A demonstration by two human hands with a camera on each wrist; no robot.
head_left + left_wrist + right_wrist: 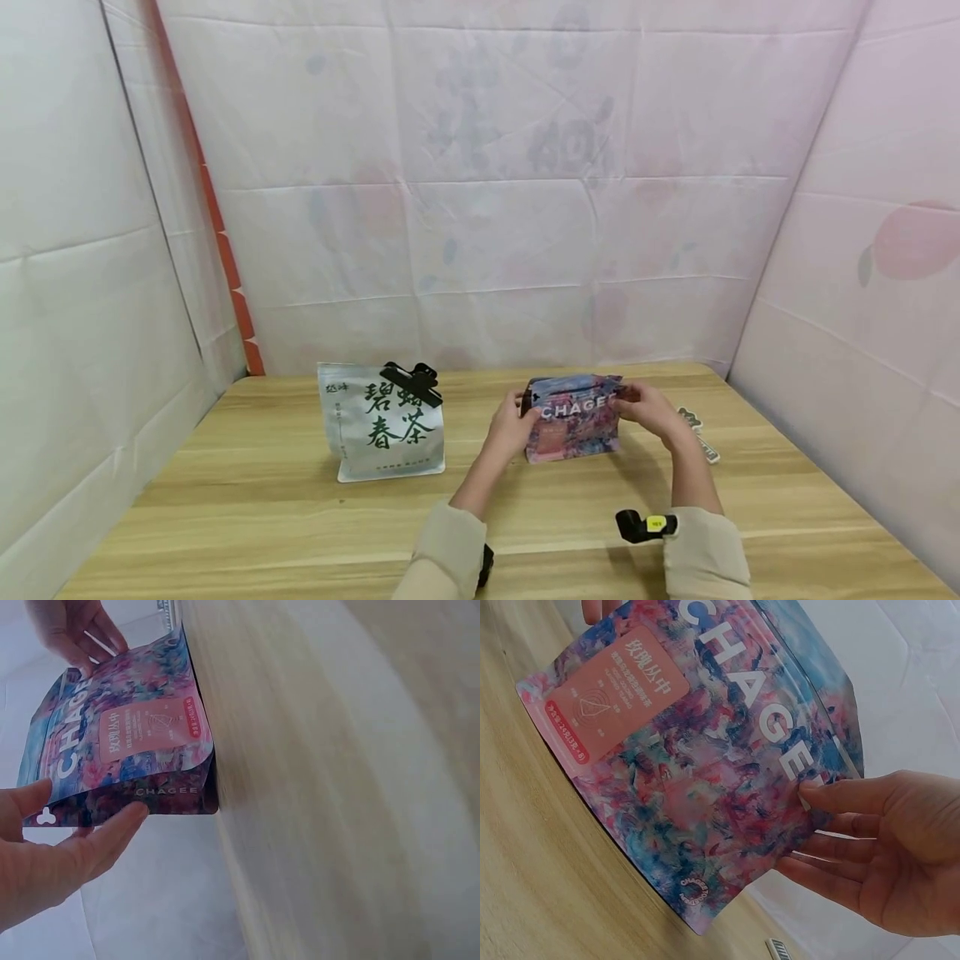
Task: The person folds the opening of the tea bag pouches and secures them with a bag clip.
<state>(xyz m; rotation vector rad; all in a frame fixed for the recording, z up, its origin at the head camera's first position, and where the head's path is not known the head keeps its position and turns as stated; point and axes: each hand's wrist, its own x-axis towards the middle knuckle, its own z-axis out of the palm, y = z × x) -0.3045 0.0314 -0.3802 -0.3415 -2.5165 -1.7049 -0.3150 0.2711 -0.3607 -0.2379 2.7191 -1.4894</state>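
Two side edges of the CHAGEE pouch [573,427] are held: left hand [511,427] gripping one, right hand [649,408] pinching the other, thumbs in front. It is upright, base at or just above the wooden table [558,517], well apart from a white bag [386,435] with black clip [413,383]. The step looks like positioning; the next move calls for level handling.

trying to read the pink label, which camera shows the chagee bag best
The right wrist view: the CHAGEE bag is largest there, its pink label close up. The head view shows it front-on but small, from farther off; the left wrist view shows its front at a slant, plus a dark side panel.
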